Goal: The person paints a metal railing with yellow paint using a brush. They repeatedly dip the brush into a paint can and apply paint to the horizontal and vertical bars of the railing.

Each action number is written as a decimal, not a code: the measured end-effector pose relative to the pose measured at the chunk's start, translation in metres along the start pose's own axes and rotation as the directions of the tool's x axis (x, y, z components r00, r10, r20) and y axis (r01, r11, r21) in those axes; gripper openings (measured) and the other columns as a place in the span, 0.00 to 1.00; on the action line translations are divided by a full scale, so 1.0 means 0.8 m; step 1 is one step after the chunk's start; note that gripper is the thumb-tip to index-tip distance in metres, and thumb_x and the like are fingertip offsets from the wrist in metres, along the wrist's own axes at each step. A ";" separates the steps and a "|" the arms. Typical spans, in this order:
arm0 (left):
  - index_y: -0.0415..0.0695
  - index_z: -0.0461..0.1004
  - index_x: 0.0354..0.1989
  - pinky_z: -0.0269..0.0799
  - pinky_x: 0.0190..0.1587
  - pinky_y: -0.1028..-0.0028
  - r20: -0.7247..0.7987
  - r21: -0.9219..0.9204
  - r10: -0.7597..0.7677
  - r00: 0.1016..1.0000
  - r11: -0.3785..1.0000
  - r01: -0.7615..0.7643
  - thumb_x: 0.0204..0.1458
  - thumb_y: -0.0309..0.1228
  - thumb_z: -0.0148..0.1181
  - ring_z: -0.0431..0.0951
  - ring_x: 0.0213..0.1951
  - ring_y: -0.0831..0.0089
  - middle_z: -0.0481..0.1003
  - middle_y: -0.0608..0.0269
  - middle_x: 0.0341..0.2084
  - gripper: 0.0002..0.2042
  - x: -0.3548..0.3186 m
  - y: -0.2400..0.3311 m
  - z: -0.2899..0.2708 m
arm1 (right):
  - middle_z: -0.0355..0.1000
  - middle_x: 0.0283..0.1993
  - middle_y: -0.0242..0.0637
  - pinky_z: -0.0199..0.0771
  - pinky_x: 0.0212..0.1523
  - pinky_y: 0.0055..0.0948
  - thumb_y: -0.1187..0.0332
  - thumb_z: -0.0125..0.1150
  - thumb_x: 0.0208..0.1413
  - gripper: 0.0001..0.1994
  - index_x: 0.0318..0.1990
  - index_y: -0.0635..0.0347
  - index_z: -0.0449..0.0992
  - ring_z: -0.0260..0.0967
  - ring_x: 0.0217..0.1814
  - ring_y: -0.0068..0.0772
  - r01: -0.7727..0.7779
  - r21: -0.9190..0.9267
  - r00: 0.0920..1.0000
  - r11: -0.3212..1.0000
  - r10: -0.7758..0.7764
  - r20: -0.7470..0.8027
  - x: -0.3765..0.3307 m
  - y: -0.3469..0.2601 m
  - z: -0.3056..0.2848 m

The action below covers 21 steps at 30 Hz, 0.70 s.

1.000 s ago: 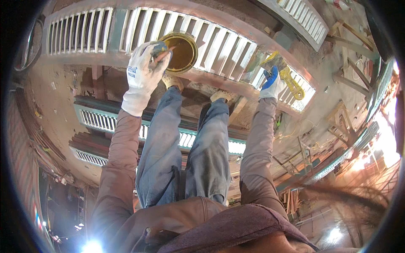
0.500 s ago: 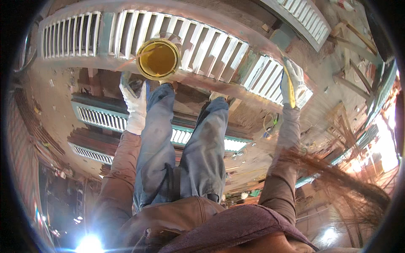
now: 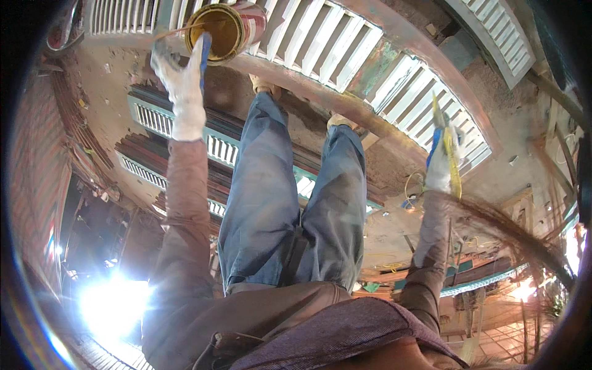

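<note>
Can (image 3: 213, 34) touches my left hand (image 3: 180, 86), hold unclear; right hand (image 3: 440, 161) grips yellow-handled brush (image 3: 455, 172) near slatted panel's (image 3: 379, 65) edge; floor (image 3: 515, 142) beyond.

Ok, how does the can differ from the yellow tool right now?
Shape: the can is round and open-mouthed; the yellow tool is long and slim. Colour: the can's outer wall is red and pale; the yellow tool is mostly yellow. Hands: the can is by the left hand, whose grip is unclear; the yellow tool is in the right hand. Shared: both overlap the slatted panel in view.
</note>
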<state>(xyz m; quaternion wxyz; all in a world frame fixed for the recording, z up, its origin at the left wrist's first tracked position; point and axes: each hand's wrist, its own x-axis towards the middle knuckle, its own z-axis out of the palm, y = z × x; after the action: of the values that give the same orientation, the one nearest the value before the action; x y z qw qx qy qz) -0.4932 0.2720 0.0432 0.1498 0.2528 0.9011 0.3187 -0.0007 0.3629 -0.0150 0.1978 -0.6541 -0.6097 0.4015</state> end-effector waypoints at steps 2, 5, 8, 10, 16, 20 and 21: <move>0.47 0.69 0.60 0.59 0.64 0.61 0.086 0.125 -0.037 0.996 0.992 0.026 0.49 0.38 0.70 0.60 0.61 0.59 0.65 0.59 0.60 0.30 0.041 0.005 -0.009 | 0.70 0.46 0.40 0.70 0.48 0.34 0.76 0.59 0.58 0.15 0.53 0.62 0.76 0.70 0.47 0.34 -0.070 -0.004 0.997 0.998 0.070 0.018 -0.030 -0.016 0.014; 0.45 0.79 0.46 0.62 0.60 0.62 0.222 0.295 0.393 0.892 0.845 -0.446 0.48 0.38 0.70 0.64 0.57 0.58 0.72 0.63 0.53 0.18 0.087 -0.013 -0.005 | 0.70 0.47 0.40 0.70 0.50 0.33 0.76 0.59 0.58 0.16 0.54 0.65 0.73 0.69 0.50 0.34 -0.184 0.150 0.982 0.971 0.189 -0.021 -0.082 -0.052 0.047; 0.49 0.80 0.41 0.65 0.57 0.61 0.271 0.262 0.643 0.717 0.667 -0.697 0.43 0.39 0.72 0.71 0.51 0.58 0.77 0.64 0.45 0.17 0.096 -0.001 -0.003 | 0.72 0.50 0.36 0.70 0.51 0.28 0.76 0.59 0.59 0.15 0.54 0.65 0.73 0.70 0.48 0.28 -0.337 0.473 0.905 0.814 0.419 -0.078 -0.128 -0.100 0.091; 0.50 0.80 0.42 0.67 0.54 0.60 0.336 0.189 0.663 0.669 0.648 -0.738 0.42 0.42 0.72 0.73 0.50 0.58 0.78 0.63 0.45 0.18 0.099 -0.004 -0.002 | 0.73 0.50 0.36 0.76 0.46 0.26 0.76 0.63 0.58 0.18 0.55 0.68 0.72 0.72 0.46 0.24 -0.372 0.641 0.830 0.671 0.549 -0.093 -0.158 -0.132 0.125; 0.46 0.79 0.40 0.70 0.46 0.64 0.457 0.007 0.806 0.376 0.419 -0.908 0.50 0.36 0.67 0.77 0.42 0.63 0.79 0.64 0.35 0.12 0.113 0.036 0.004 | 0.73 0.47 0.34 0.70 0.34 0.18 0.76 0.61 0.58 0.17 0.55 0.67 0.73 0.67 0.34 0.17 -0.416 0.639 0.790 0.648 0.605 -0.099 -0.241 -0.182 0.230; 0.44 0.79 0.42 0.74 0.44 0.67 0.470 -0.115 0.822 0.321 0.417 -0.901 0.50 0.33 0.67 0.79 0.39 0.61 0.79 0.60 0.34 0.12 0.121 0.031 -0.027 | 0.67 0.57 0.41 0.70 0.32 0.17 0.81 0.49 0.57 0.22 0.60 0.60 0.73 0.66 0.31 0.17 -0.192 0.310 0.947 0.931 0.258 -0.189 -0.299 -0.215 0.280; 0.43 0.79 0.42 0.74 0.42 0.67 0.456 -0.110 0.830 0.322 0.411 -0.905 0.51 0.33 0.66 0.79 0.38 0.61 0.80 0.59 0.34 0.12 0.119 0.023 -0.032 | 0.68 0.56 0.41 0.71 0.33 0.18 0.79 0.51 0.59 0.20 0.59 0.61 0.73 0.67 0.33 0.17 -0.145 0.239 0.960 0.960 0.195 -0.200 -0.307 -0.218 0.288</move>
<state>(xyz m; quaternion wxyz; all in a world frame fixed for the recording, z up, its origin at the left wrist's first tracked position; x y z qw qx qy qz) -0.5762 0.3243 0.0640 0.1340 0.7723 0.5857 0.2062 -0.2729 0.1060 0.0471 0.3009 -0.7188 -0.4764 0.4072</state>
